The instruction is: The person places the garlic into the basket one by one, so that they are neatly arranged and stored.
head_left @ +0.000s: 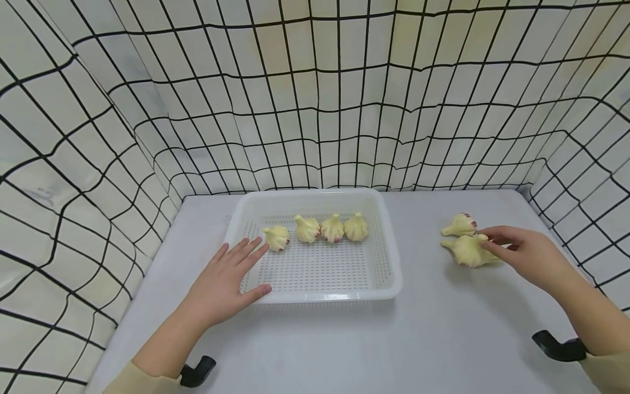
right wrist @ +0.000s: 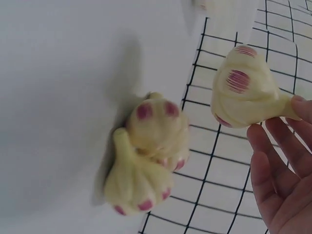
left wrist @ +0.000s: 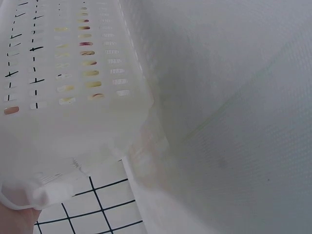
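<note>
My right hand (head_left: 529,257) pinches a garlic bulb (right wrist: 243,90) by its stem, between thumb and fingertips. In the right wrist view two more garlic bulbs lie against each other: one with its purple marks upward (right wrist: 158,124), the other with its stem raised (right wrist: 139,183). The head view shows these bulbs (head_left: 461,224) at the table's right, partly overlapped by the held one. My left hand (head_left: 221,287), fingers straight and spread, lies at the left side of a white plastic basket (head_left: 320,297). Inside the basket several garlic bulbs (head_left: 307,230) form a row toward the back.
Black netting (head_left: 339,109) over white walls encloses the back and both sides of the white table (head_left: 334,345). A black strap end (head_left: 197,372) sticks out by the left wrist, another black piece (head_left: 558,347) by the right wrist.
</note>
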{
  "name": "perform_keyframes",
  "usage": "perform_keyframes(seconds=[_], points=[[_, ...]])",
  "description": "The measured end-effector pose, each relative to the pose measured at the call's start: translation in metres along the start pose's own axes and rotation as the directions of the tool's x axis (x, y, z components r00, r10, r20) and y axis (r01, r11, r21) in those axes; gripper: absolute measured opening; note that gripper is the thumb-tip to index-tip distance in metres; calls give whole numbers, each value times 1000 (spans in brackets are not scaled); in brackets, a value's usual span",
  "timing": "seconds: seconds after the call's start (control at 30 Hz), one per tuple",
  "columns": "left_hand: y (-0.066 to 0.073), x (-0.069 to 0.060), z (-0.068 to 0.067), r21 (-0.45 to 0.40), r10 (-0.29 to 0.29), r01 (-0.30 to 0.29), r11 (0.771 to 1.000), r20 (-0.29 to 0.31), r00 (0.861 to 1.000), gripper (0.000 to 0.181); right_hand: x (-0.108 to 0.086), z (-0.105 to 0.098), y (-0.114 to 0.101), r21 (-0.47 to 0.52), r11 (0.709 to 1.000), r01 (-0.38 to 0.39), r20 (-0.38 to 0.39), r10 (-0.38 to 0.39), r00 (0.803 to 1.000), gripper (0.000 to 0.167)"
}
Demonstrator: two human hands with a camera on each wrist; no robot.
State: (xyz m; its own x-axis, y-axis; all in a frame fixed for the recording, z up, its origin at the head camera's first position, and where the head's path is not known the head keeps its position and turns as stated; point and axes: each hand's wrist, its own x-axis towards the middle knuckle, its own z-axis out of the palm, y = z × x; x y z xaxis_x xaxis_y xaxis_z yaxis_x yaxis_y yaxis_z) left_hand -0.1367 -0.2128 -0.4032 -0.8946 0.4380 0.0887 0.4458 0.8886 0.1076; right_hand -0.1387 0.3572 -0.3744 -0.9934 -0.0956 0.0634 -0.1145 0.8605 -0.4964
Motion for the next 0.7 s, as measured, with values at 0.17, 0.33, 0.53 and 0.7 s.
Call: perform_keyframes(seconds=[0.17, 0.33, 0.53, 0.7], points=[[0, 1, 1, 0, 2, -2, 1000, -5, 1000, 85, 11, 0, -20, 15, 999, 51, -34, -51, 998, 39], [0, 2, 1, 3, 5, -5, 1000, -4, 1000, 85, 26, 3, -44, 46, 995, 87, -20, -86, 996, 38], [0, 2, 1, -3, 2, -2, 1000, -3, 1000, 84, 48, 12, -78, 89, 986, 142, -2, -142, 990, 37], [0, 2, 1, -3, 2, -2, 1000, -2, 1000, 84, 66, 24, -101, 117, 975, 187, 8, -189, 982, 33]])
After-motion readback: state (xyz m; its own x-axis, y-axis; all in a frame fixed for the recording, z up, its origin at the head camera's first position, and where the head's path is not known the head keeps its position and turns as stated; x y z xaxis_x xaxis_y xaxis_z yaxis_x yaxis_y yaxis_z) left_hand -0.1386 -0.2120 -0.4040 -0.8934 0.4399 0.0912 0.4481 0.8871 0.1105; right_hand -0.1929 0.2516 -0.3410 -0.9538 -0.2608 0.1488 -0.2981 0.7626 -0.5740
